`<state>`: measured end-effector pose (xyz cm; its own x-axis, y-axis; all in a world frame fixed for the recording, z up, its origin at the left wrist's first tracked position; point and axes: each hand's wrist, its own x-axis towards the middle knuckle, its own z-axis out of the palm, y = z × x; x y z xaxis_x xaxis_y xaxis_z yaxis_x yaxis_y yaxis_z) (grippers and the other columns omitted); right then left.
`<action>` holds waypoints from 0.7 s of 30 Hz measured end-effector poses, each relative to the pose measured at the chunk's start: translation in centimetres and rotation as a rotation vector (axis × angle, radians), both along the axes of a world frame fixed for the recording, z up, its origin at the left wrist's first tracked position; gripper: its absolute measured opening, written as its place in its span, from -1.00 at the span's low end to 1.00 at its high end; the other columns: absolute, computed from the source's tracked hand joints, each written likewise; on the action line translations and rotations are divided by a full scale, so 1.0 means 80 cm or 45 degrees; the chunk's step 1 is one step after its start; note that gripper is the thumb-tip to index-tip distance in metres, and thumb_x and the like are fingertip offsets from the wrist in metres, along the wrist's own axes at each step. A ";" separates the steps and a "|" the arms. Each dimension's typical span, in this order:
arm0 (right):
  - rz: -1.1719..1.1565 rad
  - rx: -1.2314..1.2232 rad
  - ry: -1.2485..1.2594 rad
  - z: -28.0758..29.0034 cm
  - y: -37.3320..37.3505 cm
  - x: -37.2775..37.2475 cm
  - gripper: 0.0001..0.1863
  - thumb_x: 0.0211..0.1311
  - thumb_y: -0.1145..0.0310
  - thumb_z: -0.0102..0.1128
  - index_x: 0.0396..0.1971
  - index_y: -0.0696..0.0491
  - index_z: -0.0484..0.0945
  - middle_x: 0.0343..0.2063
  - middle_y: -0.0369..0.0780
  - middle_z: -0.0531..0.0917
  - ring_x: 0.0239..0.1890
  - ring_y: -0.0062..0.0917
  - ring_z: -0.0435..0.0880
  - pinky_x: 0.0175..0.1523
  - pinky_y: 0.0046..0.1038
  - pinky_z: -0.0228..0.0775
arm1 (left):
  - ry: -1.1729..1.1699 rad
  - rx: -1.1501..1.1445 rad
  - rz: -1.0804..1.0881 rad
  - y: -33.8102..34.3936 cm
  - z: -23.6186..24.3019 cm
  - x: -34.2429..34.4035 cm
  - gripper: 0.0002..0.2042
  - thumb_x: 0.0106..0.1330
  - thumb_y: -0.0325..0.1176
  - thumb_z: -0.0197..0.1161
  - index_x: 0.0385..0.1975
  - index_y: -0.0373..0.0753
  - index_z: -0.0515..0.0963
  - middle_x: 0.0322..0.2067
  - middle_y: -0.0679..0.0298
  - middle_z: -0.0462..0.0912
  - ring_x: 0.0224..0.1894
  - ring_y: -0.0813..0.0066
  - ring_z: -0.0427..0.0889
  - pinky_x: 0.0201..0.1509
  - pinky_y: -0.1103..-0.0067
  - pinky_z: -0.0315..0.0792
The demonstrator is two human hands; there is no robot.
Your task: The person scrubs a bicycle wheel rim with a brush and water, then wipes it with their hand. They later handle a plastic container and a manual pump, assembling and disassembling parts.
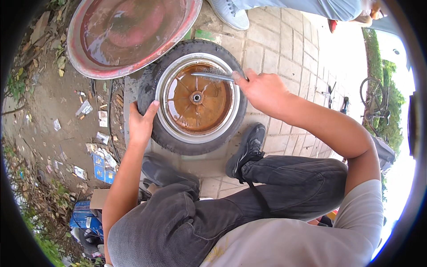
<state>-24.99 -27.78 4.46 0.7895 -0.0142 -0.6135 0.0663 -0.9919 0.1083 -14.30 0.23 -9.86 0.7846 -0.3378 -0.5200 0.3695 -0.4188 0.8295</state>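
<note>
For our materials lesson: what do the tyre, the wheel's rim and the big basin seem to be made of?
Tyre: likely rubber, shown by its dull, dark surface. Rim: probably metal, with a smooth, silvery sheen; type unclear. Basin: perhaps painted metal or plastic; its patchy red and grey edge leaves that open.

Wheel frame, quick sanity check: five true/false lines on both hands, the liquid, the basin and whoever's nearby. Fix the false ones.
1. The left hand is on the left side of the tyre. True.
2. The right hand is empty. False: it holds a thin brush-like tool over the wheel.
3. Brown liquid lies inside the wheel. True.
4. The basin is to the right of the wheel. False: it is at the upper left.
5. Another person's grey shoe shows near the top edge. True.
</note>
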 end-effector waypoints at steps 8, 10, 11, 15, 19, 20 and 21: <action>0.035 -0.006 0.059 0.004 -0.019 -0.008 -0.47 0.06 0.51 0.05 0.12 0.16 0.36 -0.41 -0.05 0.59 -0.44 -0.28 0.66 -0.44 -0.34 0.51 | 0.158 -0.067 0.036 -0.009 0.011 0.001 -0.33 0.11 -0.10 0.38 0.01 -0.56 0.31 -0.13 -0.01 0.56 -0.13 0.33 0.56 0.01 0.50 0.41; 0.072 -0.007 0.073 0.007 -0.023 -0.013 -0.47 0.07 0.52 0.03 0.13 0.16 0.36 -0.40 -0.05 0.59 -0.44 -0.28 0.66 -0.44 -0.34 0.51 | 0.308 -0.160 0.049 -0.007 0.013 0.006 -0.35 0.11 -0.14 0.39 0.01 -0.55 0.32 -0.11 0.01 0.55 -0.12 0.34 0.55 0.02 0.51 0.41; 0.089 -0.006 0.080 0.007 -0.025 -0.017 -0.47 0.07 0.52 0.03 0.14 0.16 0.35 -0.40 -0.05 0.59 -0.44 -0.28 0.66 -0.44 -0.34 0.51 | 0.362 -0.170 0.040 -0.005 0.018 0.009 -0.37 0.11 -0.15 0.38 0.01 -0.54 0.33 -0.10 0.01 0.55 -0.11 0.35 0.55 0.02 0.51 0.40; 0.049 -0.026 0.070 0.008 -0.036 -0.027 -0.36 0.02 0.54 0.05 0.22 -0.02 0.31 -0.45 -0.10 0.53 -0.51 -0.33 0.61 -0.45 -0.35 0.46 | 0.369 -0.190 -0.044 -0.004 0.026 0.010 -0.40 0.11 -0.20 0.37 0.00 -0.53 0.34 -0.10 0.02 0.54 -0.10 0.37 0.54 0.02 0.51 0.40; -0.020 0.024 0.077 0.018 -0.044 -0.043 -0.39 0.08 0.48 0.05 0.22 -0.07 0.32 -0.44 -0.11 0.52 -0.52 -0.36 0.58 -0.46 -0.37 0.44 | 0.286 -0.196 -0.021 -0.013 0.058 -0.004 -0.38 0.11 -0.21 0.38 0.02 -0.56 0.31 -0.07 -0.01 0.51 -0.06 0.35 0.51 0.04 0.50 0.39; -0.038 0.037 0.094 0.022 -0.046 -0.048 -0.41 0.10 0.46 0.05 0.22 -0.08 0.33 -0.43 -0.11 0.51 -0.52 -0.36 0.58 -0.46 -0.37 0.44 | 0.304 -0.192 0.020 -0.019 0.068 -0.011 -0.36 0.10 -0.22 0.38 0.03 -0.57 0.28 -0.06 -0.02 0.50 -0.05 0.34 0.51 0.05 0.50 0.39; -0.068 0.047 0.112 0.026 -0.046 -0.051 -0.43 0.11 0.46 0.03 0.21 -0.06 0.34 -0.41 -0.09 0.52 -0.50 -0.34 0.59 -0.46 -0.35 0.44 | 0.315 -0.188 0.063 -0.023 0.078 -0.016 -0.34 0.10 -0.22 0.38 0.05 -0.58 0.26 -0.05 -0.03 0.49 -0.05 0.33 0.51 0.06 0.50 0.38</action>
